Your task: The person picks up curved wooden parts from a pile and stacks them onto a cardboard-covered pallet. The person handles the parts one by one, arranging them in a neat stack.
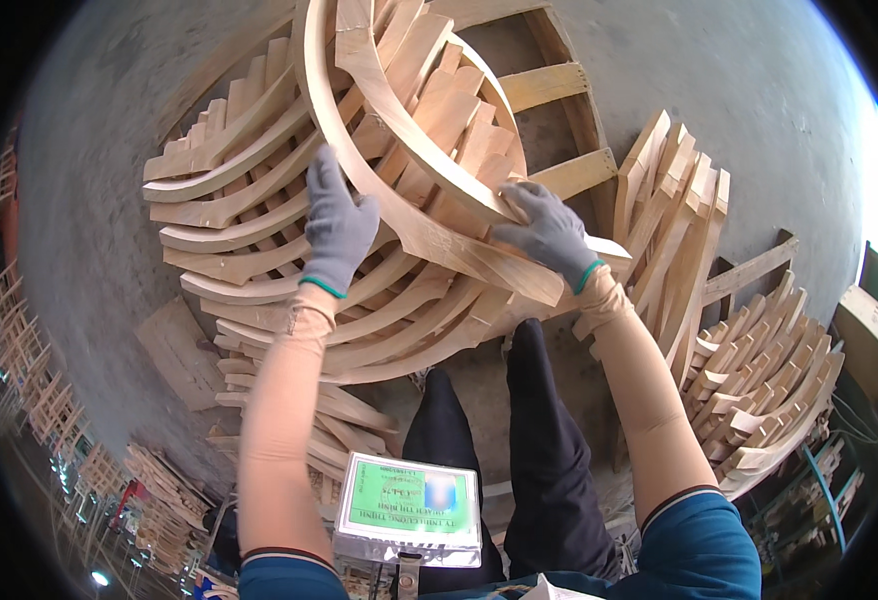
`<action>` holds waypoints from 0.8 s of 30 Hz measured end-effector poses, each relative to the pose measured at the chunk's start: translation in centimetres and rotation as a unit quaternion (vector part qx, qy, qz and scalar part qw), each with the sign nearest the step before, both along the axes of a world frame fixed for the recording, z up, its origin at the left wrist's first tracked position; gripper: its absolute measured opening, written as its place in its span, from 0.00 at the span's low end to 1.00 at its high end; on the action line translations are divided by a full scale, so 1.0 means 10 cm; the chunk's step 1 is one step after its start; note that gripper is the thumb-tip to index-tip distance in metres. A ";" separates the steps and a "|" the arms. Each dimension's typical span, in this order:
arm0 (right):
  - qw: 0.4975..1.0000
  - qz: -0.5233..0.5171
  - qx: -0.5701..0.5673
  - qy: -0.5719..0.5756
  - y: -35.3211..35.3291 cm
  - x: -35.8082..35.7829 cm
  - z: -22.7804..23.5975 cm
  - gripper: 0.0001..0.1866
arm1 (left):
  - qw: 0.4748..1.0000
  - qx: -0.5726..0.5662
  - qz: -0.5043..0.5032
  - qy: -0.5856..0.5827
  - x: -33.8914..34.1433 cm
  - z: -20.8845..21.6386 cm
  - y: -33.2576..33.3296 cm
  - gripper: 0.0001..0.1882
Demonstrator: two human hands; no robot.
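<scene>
Pale wooden arc lies atop the stack, toward 12 o'clock. Long axis: curved, 11 to 4 o'clock; bulge faces 8 o'clock. Left hand grip: thumb and fingers apart, fingertips at the arc's outer edge. Right hand grip: fingers bent at a neighbouring piece; clamping cannot be told. Step in hand, apparently: positioning the arc. Next move calls for balanced support. Pallet: 1 o'clock. Slats: 2 o'clock.
</scene>
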State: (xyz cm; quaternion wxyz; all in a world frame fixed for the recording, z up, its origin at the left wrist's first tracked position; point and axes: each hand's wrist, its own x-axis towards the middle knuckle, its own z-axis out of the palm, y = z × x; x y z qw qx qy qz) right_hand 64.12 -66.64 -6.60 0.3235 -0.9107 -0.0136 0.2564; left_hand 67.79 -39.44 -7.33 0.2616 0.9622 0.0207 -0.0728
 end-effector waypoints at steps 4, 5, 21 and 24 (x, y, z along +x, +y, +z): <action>0.994 0.065 -0.079 -0.037 0.10 -0.14 -0.03 0.28 | 0.951 -0.208 0.184 0.139 -0.12 -0.09 -0.16 0.44; 0.994 0.065 -0.078 -0.045 0.16 -0.15 -0.05 0.27 | 0.948 -0.218 0.188 0.136 -0.13 -0.12 -0.16 0.44; 0.965 -0.135 0.048 -0.222 -0.65 -0.23 0.02 0.13 | 0.843 -0.434 0.273 0.165 -0.48 0.12 -0.03 0.30; 0.938 -0.275 -0.172 -0.126 -1.58 -0.69 -0.33 0.23 | 0.866 -0.372 0.329 0.064 -0.96 0.19 0.51 0.28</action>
